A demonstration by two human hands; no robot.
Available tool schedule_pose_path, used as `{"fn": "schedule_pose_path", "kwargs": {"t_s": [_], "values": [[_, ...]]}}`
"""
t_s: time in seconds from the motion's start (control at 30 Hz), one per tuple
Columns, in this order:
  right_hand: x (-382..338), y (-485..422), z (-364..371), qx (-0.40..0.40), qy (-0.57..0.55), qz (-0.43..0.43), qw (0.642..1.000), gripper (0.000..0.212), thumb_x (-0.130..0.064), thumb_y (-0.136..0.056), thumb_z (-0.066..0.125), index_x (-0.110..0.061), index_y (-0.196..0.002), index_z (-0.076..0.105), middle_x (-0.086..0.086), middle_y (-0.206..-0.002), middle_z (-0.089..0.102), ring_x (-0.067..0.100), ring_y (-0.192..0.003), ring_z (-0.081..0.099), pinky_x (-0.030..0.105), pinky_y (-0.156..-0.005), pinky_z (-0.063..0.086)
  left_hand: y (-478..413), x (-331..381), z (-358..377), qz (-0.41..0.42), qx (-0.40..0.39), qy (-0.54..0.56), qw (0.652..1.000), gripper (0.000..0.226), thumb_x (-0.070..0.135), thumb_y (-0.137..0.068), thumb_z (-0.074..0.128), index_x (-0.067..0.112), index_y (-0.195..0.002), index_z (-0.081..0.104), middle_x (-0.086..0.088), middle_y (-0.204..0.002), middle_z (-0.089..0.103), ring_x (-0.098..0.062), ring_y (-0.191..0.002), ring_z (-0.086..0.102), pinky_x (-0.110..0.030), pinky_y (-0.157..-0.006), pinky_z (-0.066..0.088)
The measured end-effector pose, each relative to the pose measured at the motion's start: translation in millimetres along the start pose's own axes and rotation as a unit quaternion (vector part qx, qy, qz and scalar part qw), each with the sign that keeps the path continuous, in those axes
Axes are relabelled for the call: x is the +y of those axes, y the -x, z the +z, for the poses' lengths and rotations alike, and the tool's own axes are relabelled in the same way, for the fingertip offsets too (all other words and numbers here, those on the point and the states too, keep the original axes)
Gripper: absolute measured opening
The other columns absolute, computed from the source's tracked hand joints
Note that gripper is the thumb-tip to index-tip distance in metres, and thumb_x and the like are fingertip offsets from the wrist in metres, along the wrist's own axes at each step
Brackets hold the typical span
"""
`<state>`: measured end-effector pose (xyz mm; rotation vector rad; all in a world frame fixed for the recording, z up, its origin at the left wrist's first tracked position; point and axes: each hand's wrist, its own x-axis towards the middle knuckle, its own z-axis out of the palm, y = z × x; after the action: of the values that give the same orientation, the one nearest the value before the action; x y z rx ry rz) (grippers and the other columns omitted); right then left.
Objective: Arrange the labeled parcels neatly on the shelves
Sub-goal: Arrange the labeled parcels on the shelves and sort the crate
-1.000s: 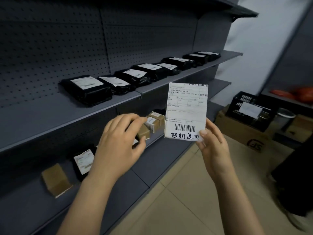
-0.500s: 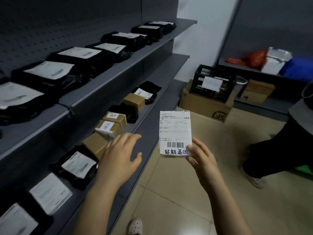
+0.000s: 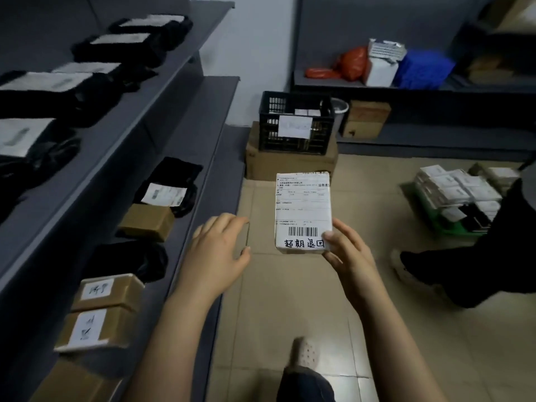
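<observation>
The grey metal shelves (image 3: 203,117) run along the left, well to the left of the fingers that carry the task's thing. Their surfaces are flat, matte and hard. On the upper tier lie soft, crumpled black poly mailers (image 3: 121,47) with white labels. On the tier below, left of both hands, sit another black mailer (image 3: 171,181), a plain brown carton (image 3: 146,221) and two brown cartons with handwritten labels (image 3: 98,311), all stiff-edged cardboard blocks.

The white parcel (image 3: 303,213) is a small rigid rectangular box, wrapped smooth, with a printed label, a barcode and handwritten characters on its face. It is in the air over the tiled floor, not yet on any shelf. The right hand (image 3: 351,256) grips its near end, the thumb on the label face and the fingers (image 3: 346,232) curled behind its right edge. Its long axis points away from those fingers, roughly parallel to the shelf fronts.

The left hand (image 3: 214,256) holds nothing, its fingers loosely spread, just left of the parcel and apart from it. It is the hand nearer the shelf (though the right one has the load), so the placement probably calls for a leftward carry onto the bare strip beside the cartons.
</observation>
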<state>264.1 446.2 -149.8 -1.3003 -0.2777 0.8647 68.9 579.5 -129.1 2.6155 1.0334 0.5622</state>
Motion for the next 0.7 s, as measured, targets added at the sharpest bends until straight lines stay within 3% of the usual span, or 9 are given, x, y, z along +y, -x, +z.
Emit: {"fn": "schedule_pose_path", "kwargs": {"t_s": [0.13,0.43,0.7], "values": [[-21,-87,-11,0.023,-0.014,0.001,1.0,0.043,-0.009,-0.089,0.064,-0.013,-0.131,0.056,0.009,-0.117,0.069,0.008,-0.089,0.071,0.021,-0.077,0.051,-93,3,29,0.015,-0.005,-0.009,1.0,0.045,0.024,-0.084,0.067,0.02,-0.127,0.056,0.005,-0.119,0.057,-0.019,-0.114,0.05,-0.038,-0.099,0.04],[-112,-288,-16,0.006,-0.014,-0.008,1.0,0.039,-0.01,-0.088,0.066,-0.014,-0.127,0.059,0.006,-0.11,0.072,0.009,-0.087,0.071,0.019,-0.072,0.053,-303,27,70,0.028,0.007,-0.009,1.0,0.045,0.024,-0.085,0.066,0.02,-0.128,0.055,0.005,-0.119,0.056,-0.018,-0.113,0.049,-0.038,-0.102,0.037],[-141,-435,4,0.015,-0.016,-0.003,1.0,0.039,-0.011,-0.087,0.067,-0.015,-0.125,0.06,0.009,-0.115,0.07,0.009,-0.087,0.07,0.018,-0.07,0.052,-458,-4,105,0.036,0.019,-0.01,0.999,0.044,0.023,-0.082,0.069,0.02,-0.125,0.058,0.006,-0.117,0.057,-0.018,-0.114,0.05,-0.04,-0.101,0.038]]}}
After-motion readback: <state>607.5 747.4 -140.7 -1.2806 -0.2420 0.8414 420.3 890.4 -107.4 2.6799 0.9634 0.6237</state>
